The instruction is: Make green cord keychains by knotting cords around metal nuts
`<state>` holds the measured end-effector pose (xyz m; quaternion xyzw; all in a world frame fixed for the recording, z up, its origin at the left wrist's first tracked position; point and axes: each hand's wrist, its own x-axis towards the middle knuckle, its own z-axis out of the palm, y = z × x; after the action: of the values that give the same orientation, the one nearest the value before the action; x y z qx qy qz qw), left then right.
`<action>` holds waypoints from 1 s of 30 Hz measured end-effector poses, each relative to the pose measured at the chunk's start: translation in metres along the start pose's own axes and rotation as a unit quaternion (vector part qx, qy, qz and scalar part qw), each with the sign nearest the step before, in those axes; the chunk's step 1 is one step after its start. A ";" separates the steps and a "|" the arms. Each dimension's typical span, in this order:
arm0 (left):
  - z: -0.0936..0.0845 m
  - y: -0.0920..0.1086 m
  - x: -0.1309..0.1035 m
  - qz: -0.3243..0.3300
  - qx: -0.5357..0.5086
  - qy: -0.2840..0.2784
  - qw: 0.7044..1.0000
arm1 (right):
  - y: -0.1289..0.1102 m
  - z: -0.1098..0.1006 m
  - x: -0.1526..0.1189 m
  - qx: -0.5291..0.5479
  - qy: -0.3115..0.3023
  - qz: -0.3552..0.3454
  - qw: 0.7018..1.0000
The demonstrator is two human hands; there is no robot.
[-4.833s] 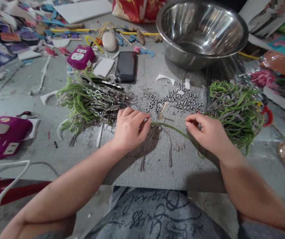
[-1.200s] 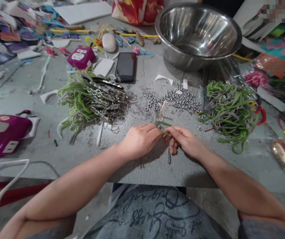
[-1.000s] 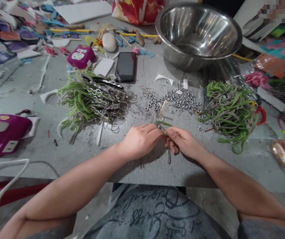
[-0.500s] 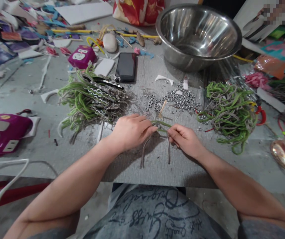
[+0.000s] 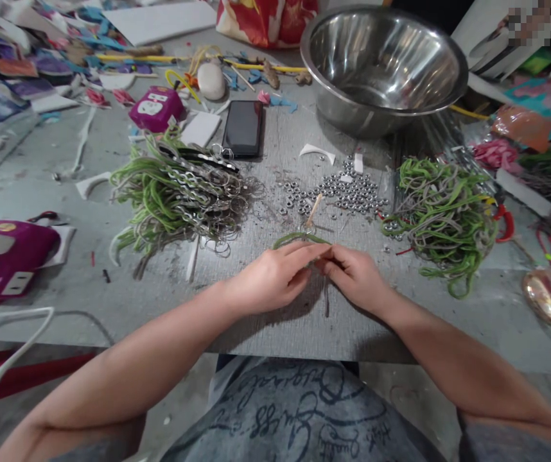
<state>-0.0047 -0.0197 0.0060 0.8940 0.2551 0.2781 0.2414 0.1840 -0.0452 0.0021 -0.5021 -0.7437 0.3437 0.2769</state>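
Green and grey cord (image 5: 292,237) arcs just above my hands at the middle of the table, and a grey end hangs below them. My left hand (image 5: 282,273) is closed on the cord, its fingertips meeting those of my right hand (image 5: 355,273). My right hand pinches the cord too. A thin wooden stick (image 5: 314,209) stands behind the cord, close to a scatter of small metal beads (image 5: 352,192). Finished-looking green and grey cords with silver chain links (image 5: 183,192) lie to the left. A tangle of loose green and grey cord (image 5: 444,218) lies to the right.
A large steel bowl (image 5: 384,70) stands at the back right. A black phone (image 5: 243,128) lies behind the chained cords. Purple devices (image 5: 156,109) sit at the left. Red-handled scissors (image 5: 505,224) touch the right tangle, and scraps cover the back left.
My left hand has moved right and slightly down, from the cord's left side to meet my right hand. The cord's left part now bows outward, and its left hanging end is no longer visible.
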 end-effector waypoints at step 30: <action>-0.003 -0.018 0.003 -0.058 0.200 -0.001 0.978 | -0.007 -0.011 0.013 -0.131 -0.004 -0.027 0.991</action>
<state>-0.0099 -0.0038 -0.0010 0.9081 0.3570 0.2064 0.0732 0.1839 -0.0326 0.0151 -0.5126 -0.7965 0.2377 0.2151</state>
